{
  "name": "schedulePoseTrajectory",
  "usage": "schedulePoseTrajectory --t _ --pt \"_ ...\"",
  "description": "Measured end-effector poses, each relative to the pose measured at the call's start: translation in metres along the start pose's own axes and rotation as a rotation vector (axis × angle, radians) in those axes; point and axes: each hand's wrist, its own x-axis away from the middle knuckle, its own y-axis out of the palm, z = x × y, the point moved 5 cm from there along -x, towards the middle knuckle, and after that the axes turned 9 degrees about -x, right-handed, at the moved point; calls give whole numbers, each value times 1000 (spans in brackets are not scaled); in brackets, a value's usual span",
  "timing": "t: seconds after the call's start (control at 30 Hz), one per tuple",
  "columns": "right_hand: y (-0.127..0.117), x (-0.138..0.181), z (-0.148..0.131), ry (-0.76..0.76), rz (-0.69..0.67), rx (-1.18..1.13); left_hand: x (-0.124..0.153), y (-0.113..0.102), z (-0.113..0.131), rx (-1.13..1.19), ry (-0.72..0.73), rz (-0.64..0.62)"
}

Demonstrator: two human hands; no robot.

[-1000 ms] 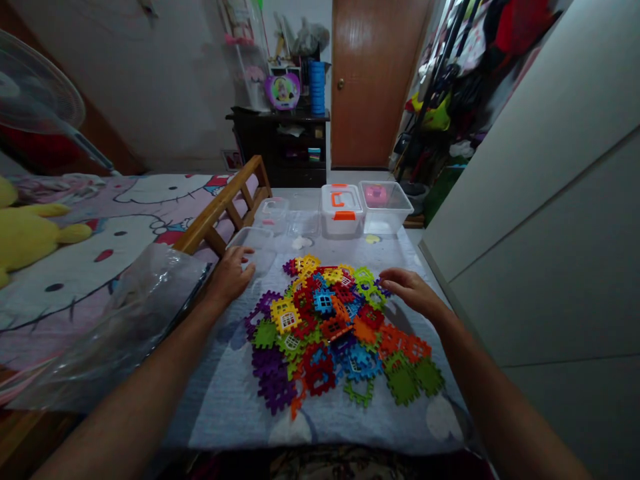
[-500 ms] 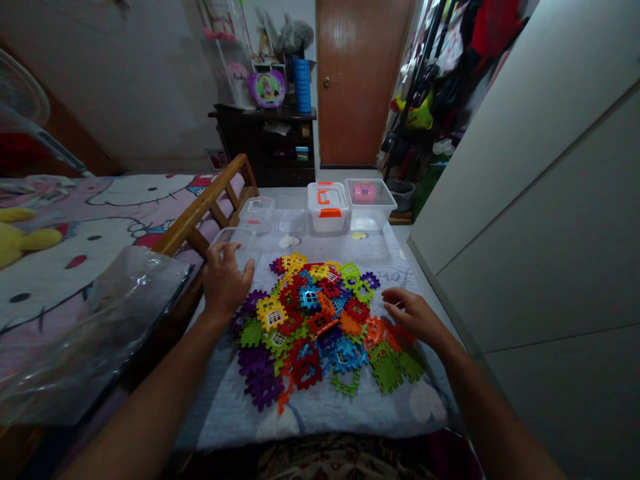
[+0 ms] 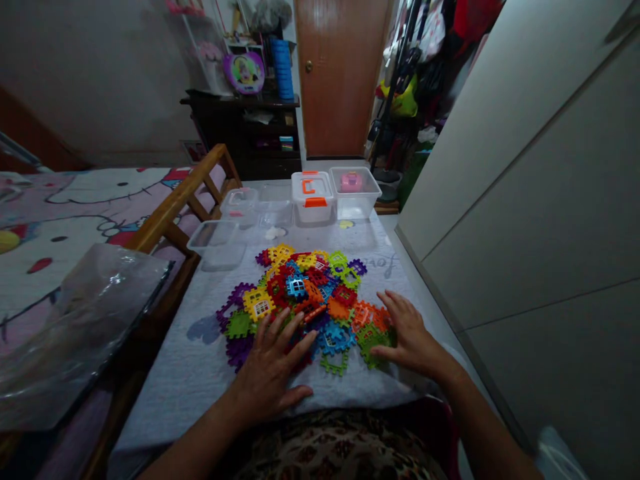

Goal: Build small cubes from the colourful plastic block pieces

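A heap of interlocking plastic building pieces [image 3: 295,287] in several colours, some with window grilles, lies on the cloth-covered table [image 3: 190,393]. My left hand [image 3: 273,363] rests over the near left side of the heap, its fingers spread, covering some pieces. My right hand [image 3: 407,337] is at the heap's right edge, fingers apart, beside a green piece [image 3: 369,340] and some orange ones [image 3: 367,315]. Neither hand grips a piece. A yellow window piece [image 3: 259,303] lies just beyond my left fingertips.
A clear tub [image 3: 217,247] stands left of the heap. Along the far edge are a lidded box with orange clips [image 3: 314,198], a clear bin [image 3: 355,200] holding a pink case, and smaller containers [image 3: 240,203]. A wooden bed rail [image 3: 175,203] borders the left; a cabinet [image 3: 530,200] stands right.
My left hand has come from the clear tub at the left back to the near side of the heap. My right hand has spread its fingers at the right edge. The view has shifted.
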Motion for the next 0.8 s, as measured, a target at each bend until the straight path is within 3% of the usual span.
schedulePoseTrajectory --t 0.17,0.4,0.63,0.8 --pt "28 26 7 29 16 7 -5 18 0 -49 -93 44" --pt "27 -11 9 -8 180 -175 -25 18 -6 -78 -170 95" --pt "23 -28 8 -61 275 -319 -16 0 -5 -50 -138 166" --pt "14 -28 4 -28 251 -354 5 -16 -45 -66 -291 198"
